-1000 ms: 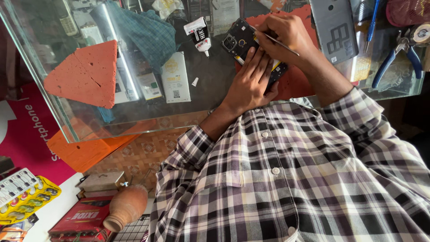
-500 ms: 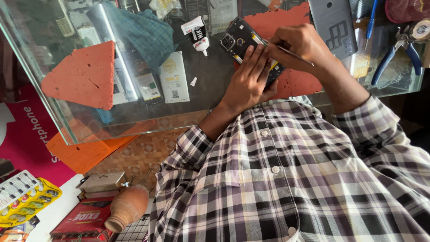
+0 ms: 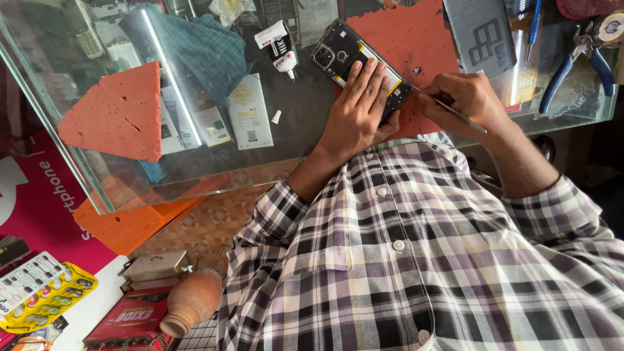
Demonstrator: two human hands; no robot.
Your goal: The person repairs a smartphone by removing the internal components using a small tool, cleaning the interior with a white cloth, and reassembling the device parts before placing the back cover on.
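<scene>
**Opened phone pinned on the red mat, thin tool at its edge**

Your left hand (image 3: 356, 114) lies flat and open, fingers spread along the opened phone (image 3: 351, 62), pressing it down rather than grasping it. The phone has its back cover off: you can see the camera cluster at its far end and a yellow strip along one side. It rests tilted across the near corner of the red mat (image 3: 416, 45) on the glass bench (image 3: 299, 123), partly on the mat and partly over bare glass.

Your right hand (image 3: 465, 97) is closed around a thin metal tool (image 3: 448, 107), held like a pen. Its tip meets the phone's edge just beside your left fingertips; the other end pokes out past your knuckles toward your wrist.

Just beyond the phone stands a small glue bottle (image 3: 279, 45) with a white nozzle, and its little white cap (image 3: 276, 117) lies apart on the glass, nearer you. A grey back cover (image 3: 481, 32) sits at the far edge of the mat, with a blue pen (image 3: 533, 23) beside it. Blue-handled pliers (image 3: 572, 65) lie well off to your right. To your left, a triangular red foam piece (image 3: 120, 114) rests on the glass, and a teal checked cloth (image 3: 208, 55) shows through the glass behind it.
</scene>
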